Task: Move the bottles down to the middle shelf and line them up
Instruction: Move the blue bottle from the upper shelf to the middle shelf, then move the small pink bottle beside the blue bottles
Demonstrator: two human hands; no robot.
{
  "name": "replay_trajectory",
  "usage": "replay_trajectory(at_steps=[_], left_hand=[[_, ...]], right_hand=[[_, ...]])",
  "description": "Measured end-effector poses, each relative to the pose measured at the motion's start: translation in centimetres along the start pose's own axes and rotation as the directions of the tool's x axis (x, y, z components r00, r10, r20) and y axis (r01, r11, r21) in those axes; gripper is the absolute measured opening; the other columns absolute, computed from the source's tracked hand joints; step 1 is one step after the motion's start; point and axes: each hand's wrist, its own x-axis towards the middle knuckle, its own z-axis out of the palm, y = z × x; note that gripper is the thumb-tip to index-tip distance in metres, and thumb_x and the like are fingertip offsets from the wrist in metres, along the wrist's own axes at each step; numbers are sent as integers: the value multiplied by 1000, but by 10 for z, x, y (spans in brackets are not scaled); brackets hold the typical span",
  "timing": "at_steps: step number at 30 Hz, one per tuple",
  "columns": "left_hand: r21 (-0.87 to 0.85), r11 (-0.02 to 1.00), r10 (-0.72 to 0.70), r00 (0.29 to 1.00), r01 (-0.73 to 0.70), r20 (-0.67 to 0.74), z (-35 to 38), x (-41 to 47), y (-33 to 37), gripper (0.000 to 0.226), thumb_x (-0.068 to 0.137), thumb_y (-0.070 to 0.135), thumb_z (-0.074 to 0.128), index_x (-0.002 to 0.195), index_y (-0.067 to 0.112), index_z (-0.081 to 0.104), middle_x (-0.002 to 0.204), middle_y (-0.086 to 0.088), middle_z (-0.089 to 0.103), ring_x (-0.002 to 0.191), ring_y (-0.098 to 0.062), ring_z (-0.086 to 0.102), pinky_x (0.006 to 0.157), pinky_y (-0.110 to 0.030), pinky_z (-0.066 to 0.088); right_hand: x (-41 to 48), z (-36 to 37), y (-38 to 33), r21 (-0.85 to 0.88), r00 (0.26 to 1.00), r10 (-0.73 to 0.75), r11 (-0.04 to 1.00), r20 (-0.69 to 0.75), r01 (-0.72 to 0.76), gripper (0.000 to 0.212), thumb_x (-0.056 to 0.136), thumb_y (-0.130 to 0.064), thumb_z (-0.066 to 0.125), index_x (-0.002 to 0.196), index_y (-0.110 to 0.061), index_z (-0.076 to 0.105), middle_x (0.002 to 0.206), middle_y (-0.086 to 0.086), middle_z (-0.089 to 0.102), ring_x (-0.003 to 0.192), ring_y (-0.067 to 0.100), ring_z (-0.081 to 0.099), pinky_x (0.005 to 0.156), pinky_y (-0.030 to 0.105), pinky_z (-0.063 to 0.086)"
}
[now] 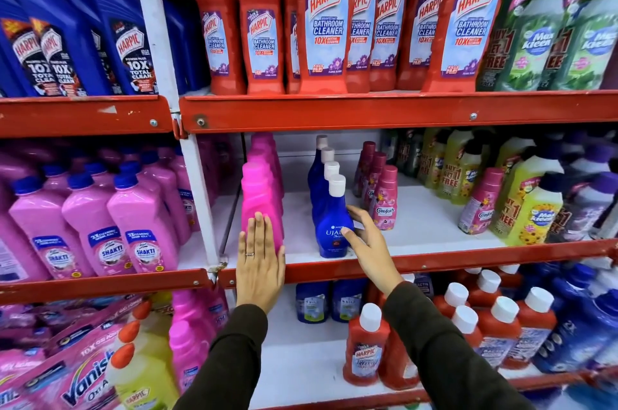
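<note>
Both hands are up at the middle shelf (434, 262), the white board behind a red front rail. Left hand (259, 262) is flat and open, fingers straight and together, palm pressed against the front of the pink bottle (259, 195) — not wrapped round it, just laid on its lower half. That bottle stands upright at the front of a short pink row running back into the shelf, near the white upright post (200, 195).

Right hand (366, 239) is spread loosely, thumb touching the lower label area of the blue bottle (331, 225) and fingers curling round its right side; cannot tell if it's actually gripping or only touching. The blue bottle, white cap, is upright at the shelf's front edge, first of approx. four in a line going back.

The two front bottles stand apart, bare shelf between them. Just right of the right hand — small pink Comfort bottles (384, 202). Red Harpic bottles (326, 18) fill the top shelf above.
</note>
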Motion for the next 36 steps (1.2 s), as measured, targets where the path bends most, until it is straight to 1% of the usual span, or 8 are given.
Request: replay_trajectory(at_steps=[7,10,13,16,20,24,30,36], left_hand=[[20,1000,-14,999,14,37,-7,-2,20,75,101,24,34,162,2,-3,171,-13,-21,160,-25,-15,130,-41,-4],[-23,999,-25,998,26,53,-8,4,45,71,101,28,34,161,2,7,171,-9,-21,160,-22,-15,130,-41,-2],[-33,999,19,999,-18,27,-5,13,74,77,102,33,33,163,5,-6,171,-9,-23,159,-21,-17,129,-41,-5],[-66,996,66,998,-65,18,3,23,99,81,102,32,33,161,6,-14,170,-8,-27,159,-21,-20,130,-40,-8],[-87,994,65,998,-62,24,19,29,128,81,101,30,35,162,6,-13,170,-8,-26,159,-20,-20,130,-38,-11],[-52,998,28,999,-26,37,34,25,137,79,101,29,33,161,4,-13,170,-13,-25,159,-25,-19,130,-41,-8],[-13,1000,9,1000,-8,5,39,25,138,76,103,31,30,162,2,-9,170,-15,-22,159,-26,-17,130,-42,-10],[3,1000,30,1000,-30,2,38,25,138,76,103,30,30,161,2,-10,170,-14,-23,159,-25,-18,130,-41,-12]], right_hand=[[-2,-3,2,-37,1000,-15,999,3,15,44,100,-13,59,135,-38,49,136,-8,58,115,-17,57,89,11,52],[-6,-7,1,-83,999,-39,996,-36,36,42,100,-17,60,138,-33,51,142,-8,56,129,-3,53,106,27,49],[-11,-20,0,-178,987,-109,980,-119,87,42,101,-19,57,142,-25,49,146,-5,51,135,10,49,112,34,43],[-14,-41,-5,-275,967,-184,952,-175,131,44,100,-19,59,142,-23,48,139,-2,50,127,11,52,109,27,43],[-15,-79,-9,-430,931,-269,891,-246,145,49,99,-14,60,145,-14,42,143,5,43,129,-10,39,110,7,27],[-11,-123,-9,-462,890,-255,885,-377,58,57,99,-18,60,151,-17,34,155,2,28,145,14,28,119,29,21],[13,-181,-4,-457,805,-209,885,-555,-85,74,99,-21,59,159,-12,16,166,11,13,153,26,16,122,36,18],[45,-213,-8,-433,766,-99,867,-635,-247,73,96,-8,60,154,2,19,150,27,35,141,42,36,118,51,31]])
